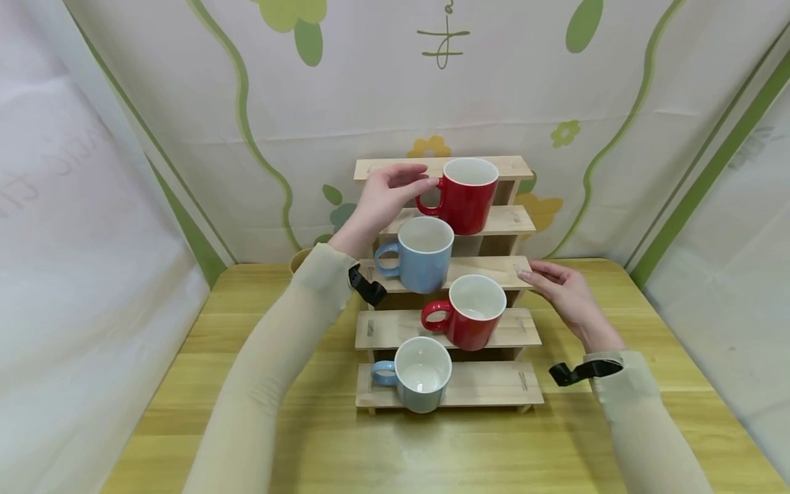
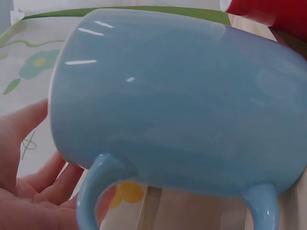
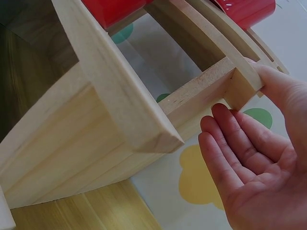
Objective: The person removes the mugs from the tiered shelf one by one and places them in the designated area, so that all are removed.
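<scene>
Left hand (image 1: 382, 200) sets its thumb against the handle of the upper red mug (image 1: 470, 206), as the head view shows; whether its fingers grip that handle I cannot tell, since the left wrist view has their tips hidden by the upper blue mug (image 1: 426, 266), which nearly fills it. Right hand (image 1: 569, 293) holds the end of the rack (image 1: 494, 384) at its middle board; the right wrist view adds what the head camera misses, the thumb on top and the fingers underneath, beside a wooden upright (image 3: 192, 91). Only the head view takes in all five boards: the upper red mug stands on the second from the top, the upper blue mug on the middle one, the lower red mug (image 1: 478, 331) on the fourth, the lower blue mug (image 1: 422, 387) on the lowest. All four stand upright, handles to the left, on the rack, which rests on a table (image 1: 204, 357) before a printed cloth (image 1: 512, 75).
</scene>
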Demonstrator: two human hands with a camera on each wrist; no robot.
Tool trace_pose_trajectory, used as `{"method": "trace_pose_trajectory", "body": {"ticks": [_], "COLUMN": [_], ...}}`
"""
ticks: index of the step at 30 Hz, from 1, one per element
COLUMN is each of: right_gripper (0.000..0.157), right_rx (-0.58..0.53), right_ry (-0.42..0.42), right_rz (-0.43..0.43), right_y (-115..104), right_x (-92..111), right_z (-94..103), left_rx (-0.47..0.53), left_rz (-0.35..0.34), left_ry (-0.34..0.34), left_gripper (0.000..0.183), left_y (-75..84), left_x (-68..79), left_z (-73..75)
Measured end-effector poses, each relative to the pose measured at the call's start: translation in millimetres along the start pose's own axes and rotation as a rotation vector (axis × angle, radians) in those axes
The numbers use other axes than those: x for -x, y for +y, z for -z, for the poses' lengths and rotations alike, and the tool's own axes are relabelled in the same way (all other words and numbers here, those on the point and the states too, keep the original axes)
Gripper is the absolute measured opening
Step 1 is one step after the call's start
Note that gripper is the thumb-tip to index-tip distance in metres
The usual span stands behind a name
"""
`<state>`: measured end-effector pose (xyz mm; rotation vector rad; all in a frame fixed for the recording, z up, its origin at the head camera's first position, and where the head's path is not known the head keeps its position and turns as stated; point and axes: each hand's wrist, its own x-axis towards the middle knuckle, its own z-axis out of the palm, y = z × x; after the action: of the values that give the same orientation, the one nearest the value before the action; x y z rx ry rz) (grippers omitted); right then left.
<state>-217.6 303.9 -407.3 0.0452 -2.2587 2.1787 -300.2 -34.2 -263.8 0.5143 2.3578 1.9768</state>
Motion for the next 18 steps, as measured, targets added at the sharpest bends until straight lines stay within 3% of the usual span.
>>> {"method": "trace_pose_trajectory", "body": {"ticks": [9, 18], "right_gripper": [0.039, 0.045], "right_rx": [-0.014, -0.004], "right_ry": [-0.006, -0.008], "right_rz": [0.003, 0.001], "right_y": [0.5, -2.1], "right_x": [0.4, 1.1], "right_z": [-0.1, 0.0], "left_rx": [0.007, 0.006], "left_rz": [0.048, 0.053], "left_ry": [-0.091, -0.084], "left_gripper": [0.04, 0.034], "left_y": [-6.6, -4.4], "left_x": [-4.5, -8.6], "left_z": [-9.6, -12.8]}}
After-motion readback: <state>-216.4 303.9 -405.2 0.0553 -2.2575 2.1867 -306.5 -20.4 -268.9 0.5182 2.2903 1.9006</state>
